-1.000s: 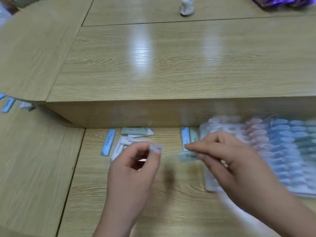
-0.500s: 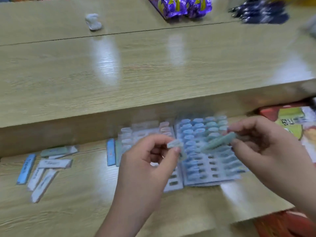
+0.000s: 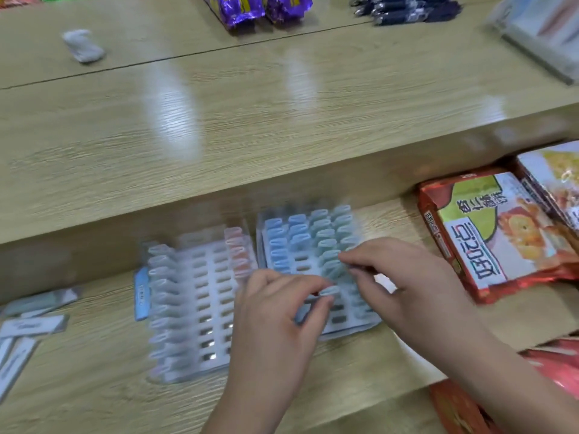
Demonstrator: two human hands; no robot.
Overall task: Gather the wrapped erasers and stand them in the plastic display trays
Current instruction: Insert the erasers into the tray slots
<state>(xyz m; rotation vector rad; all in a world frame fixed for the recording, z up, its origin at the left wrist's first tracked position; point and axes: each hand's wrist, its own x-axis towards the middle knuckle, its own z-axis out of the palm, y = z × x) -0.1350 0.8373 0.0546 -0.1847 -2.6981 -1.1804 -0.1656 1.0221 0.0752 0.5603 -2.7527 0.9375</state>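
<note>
Two clear plastic display trays lie side by side on the low wooden shelf. The left tray (image 3: pixel 200 311) has white erasers down its left column and pink ones at its top right. The right tray (image 3: pixel 300 242) holds rows of blue and green erasers. My left hand (image 3: pixel 279 321) pinches a pale green wrapped eraser (image 3: pixel 329 290) over the right tray. My right hand (image 3: pixel 404 283) pinches another green eraser (image 3: pixel 340 272) down into a slot of the right tray. Loose wrapped erasers (image 3: pixel 28 327) lie flat at the far left.
A blue eraser (image 3: pixel 141 292) lies against the left tray's edge. Snack packets (image 3: pixel 498 233) sit right of the trays. On the upper shelf lie a white wad (image 3: pixel 83 45), purple packets (image 3: pixel 260 7), dark pens (image 3: pixel 407 9) and a clear box (image 3: pixel 539 29).
The view has swung right from the loose erasers to the trays. Both hands, each holding an eraser, have come down onto the right tray.
</note>
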